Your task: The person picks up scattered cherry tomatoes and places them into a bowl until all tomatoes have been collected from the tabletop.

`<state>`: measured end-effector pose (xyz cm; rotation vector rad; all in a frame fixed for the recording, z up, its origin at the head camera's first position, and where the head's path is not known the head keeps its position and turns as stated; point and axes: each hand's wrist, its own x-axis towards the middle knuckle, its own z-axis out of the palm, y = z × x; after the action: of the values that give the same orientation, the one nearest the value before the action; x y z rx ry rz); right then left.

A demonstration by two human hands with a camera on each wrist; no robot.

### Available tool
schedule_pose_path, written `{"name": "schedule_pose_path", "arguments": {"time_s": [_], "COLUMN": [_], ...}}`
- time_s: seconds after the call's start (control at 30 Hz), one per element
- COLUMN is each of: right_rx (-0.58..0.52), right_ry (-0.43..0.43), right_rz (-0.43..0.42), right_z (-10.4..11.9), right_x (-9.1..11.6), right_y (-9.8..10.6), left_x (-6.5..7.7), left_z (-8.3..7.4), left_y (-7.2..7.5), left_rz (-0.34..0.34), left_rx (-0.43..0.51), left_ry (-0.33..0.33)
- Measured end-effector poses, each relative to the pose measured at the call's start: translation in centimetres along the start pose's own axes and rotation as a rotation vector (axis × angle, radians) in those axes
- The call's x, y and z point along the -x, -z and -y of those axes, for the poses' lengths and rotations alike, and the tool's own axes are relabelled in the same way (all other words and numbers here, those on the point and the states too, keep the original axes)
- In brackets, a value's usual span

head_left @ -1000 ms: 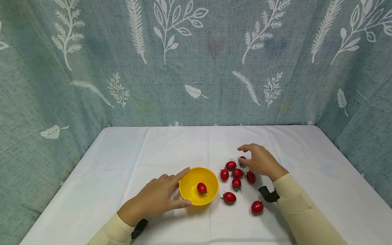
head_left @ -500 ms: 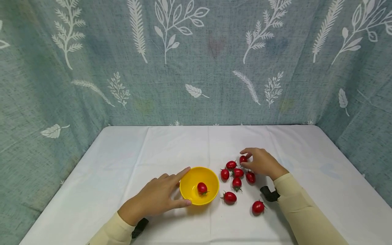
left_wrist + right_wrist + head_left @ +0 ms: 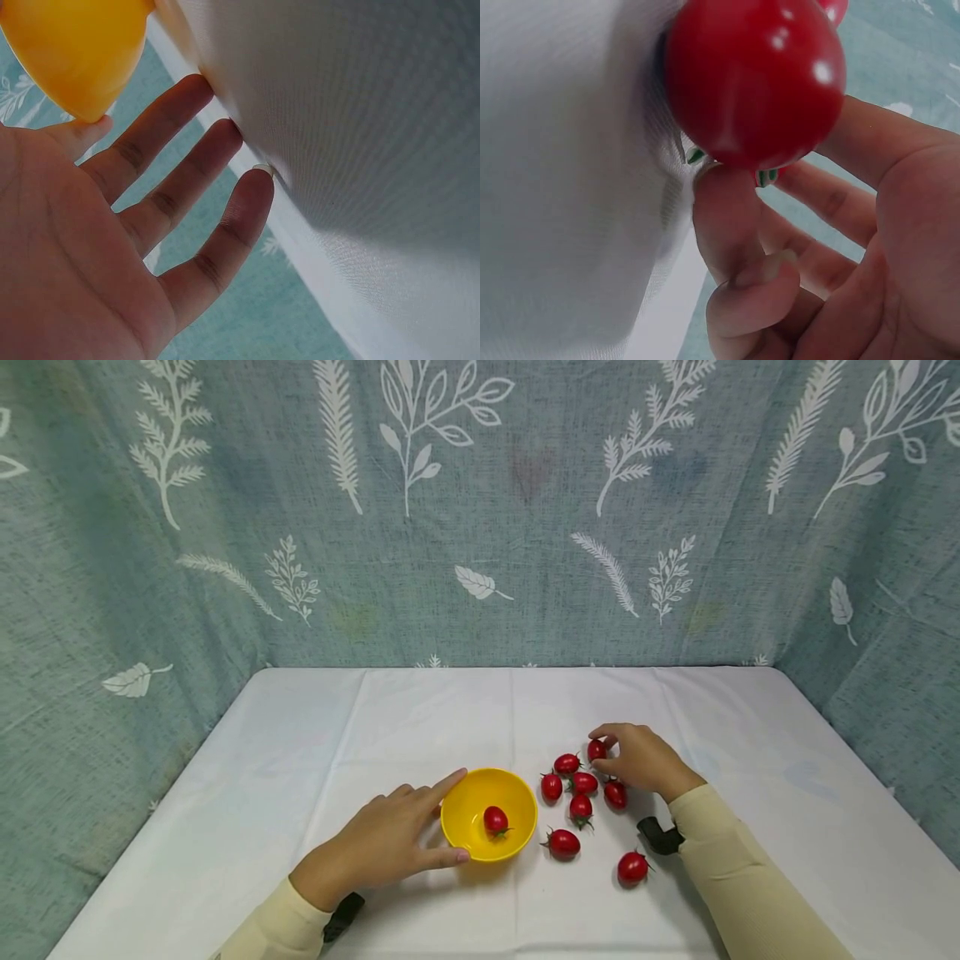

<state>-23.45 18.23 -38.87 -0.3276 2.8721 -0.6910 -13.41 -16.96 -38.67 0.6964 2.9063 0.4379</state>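
Observation:
A yellow bowl point(image 3: 452, 814) holds one red cherry tomato point(image 3: 495, 821). My left hand point(image 3: 386, 842) touches the bowl's left side with straight index finger and thumb. In the left wrist view, the other fingers of my left hand point(image 3: 142, 217) are spread, tips against the white cloth. My right hand point(image 3: 645, 760) pinches a cherry tomato point(image 3: 597, 750) between thumb and index finger at the back of the group. A large-looking cherry tomato point(image 3: 754, 82) fills the front of the right wrist view, mostly hiding what the fingertips of my right hand point(image 3: 832, 247) hold.
Several loose cherry tomatoes, one of them a tomato point(image 3: 581, 783) mid-group, lie right of the bowl. Another tomato point(image 3: 632, 868) lies apart, nearer the front. White cloth point(image 3: 300, 735) covers the table. A patterned green curtain point(image 3: 480, 510) hangs behind and at both sides.
My right thumb and index finger have closed on the rearmost tomato, and the hand has dipped slightly. The left hand and the bowl keep their places.

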Motion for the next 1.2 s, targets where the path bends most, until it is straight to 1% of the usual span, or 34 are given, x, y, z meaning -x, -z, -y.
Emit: {"name": "schedule_pose_path", "arguments": {"time_s": [0.17, 0.4, 0.73, 1.2], "right_rx": [0.001, -0.004, 0.006, 0.035], "right_ry": [0.009, -0.013, 0.01, 0.031], "right_rz": [-0.007, -0.015, -0.001, -0.027], "right_z": [-0.03, 0.22, 0.49, 0.63], "right_x": [-0.02, 0.01, 0.12, 0.05], "right_y": [0.0, 0.08, -0.11, -0.38], "left_x": [-0.01, -0.08, -0.13, -0.09], "left_z": [-0.06, 0.03, 0.02, -0.06], "left_y": [0.05, -0.07, -0.07, 0.07], "left_rz": [0.004, 0.002, 0.003, 0.007], "left_rx": [0.001, -0.004, -0.004, 0.001], "left_ry": [0.008, 0.008, 0.007, 0.008]}}
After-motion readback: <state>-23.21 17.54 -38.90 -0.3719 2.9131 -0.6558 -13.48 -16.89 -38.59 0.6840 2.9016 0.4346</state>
